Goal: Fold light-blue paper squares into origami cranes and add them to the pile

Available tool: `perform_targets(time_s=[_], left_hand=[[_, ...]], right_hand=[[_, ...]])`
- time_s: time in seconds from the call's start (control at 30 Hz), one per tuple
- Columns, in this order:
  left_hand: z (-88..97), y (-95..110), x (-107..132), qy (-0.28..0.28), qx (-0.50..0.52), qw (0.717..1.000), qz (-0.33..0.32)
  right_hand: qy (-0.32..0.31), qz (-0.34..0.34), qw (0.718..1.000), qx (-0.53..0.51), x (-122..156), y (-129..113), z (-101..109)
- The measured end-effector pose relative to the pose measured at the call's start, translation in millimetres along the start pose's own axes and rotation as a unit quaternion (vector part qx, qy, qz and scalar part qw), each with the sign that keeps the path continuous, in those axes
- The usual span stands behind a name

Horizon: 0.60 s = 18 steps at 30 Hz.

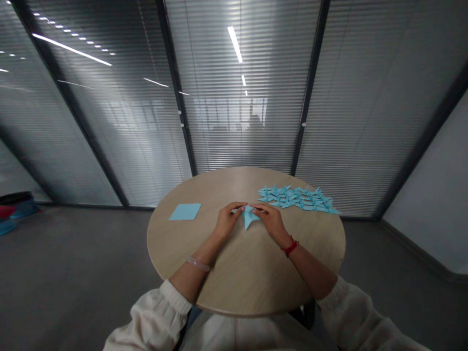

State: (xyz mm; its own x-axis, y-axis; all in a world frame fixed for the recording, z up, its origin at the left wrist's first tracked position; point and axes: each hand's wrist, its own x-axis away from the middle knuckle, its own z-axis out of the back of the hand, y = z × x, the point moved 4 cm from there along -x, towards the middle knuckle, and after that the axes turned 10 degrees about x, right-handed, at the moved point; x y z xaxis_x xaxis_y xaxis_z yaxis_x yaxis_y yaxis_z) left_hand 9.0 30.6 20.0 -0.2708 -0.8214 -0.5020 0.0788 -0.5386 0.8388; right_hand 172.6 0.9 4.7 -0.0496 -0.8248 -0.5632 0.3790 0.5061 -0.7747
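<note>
One round wooden table (248,278) bears rows of blue origami figures (292,197), far right. Left hand (228,218) and right hand (269,219) meet mid-table, left of them; flat blue paper (185,212) lies left. Fingertips pinch a part-folded blue piece (249,218), apparently mid-shaping; next likely calls for careful creasing.

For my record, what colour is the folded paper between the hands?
The folded paper is light blue; best seen in the head view.

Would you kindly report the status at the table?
Left hand, right hand both holding folded blue paper. Flat sheet left, folded pieces right. Nothing visibly obstructing.
</note>
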Motion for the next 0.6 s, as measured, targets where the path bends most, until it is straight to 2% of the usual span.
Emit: perform_targets(time_s=[0.2, 0.33, 0.6], left_hand=[[0.3, -1, 0, -0.02, -0.006, 1.0, -0.011], [-0.2, -3, 1, -0.033, -0.035, 0.999, 0.006], [0.7, -12, -1, -0.035, -0.009, 0.998, 0.049]], right_hand=[[0.001, -0.007, 1.0, 0.015, -2, 2, 1], [-0.016, -0.03, 0.999, 0.014, -4, 10, -1], [-0.133, -0.112, 0.984, -0.031, 0, 21, -9]])
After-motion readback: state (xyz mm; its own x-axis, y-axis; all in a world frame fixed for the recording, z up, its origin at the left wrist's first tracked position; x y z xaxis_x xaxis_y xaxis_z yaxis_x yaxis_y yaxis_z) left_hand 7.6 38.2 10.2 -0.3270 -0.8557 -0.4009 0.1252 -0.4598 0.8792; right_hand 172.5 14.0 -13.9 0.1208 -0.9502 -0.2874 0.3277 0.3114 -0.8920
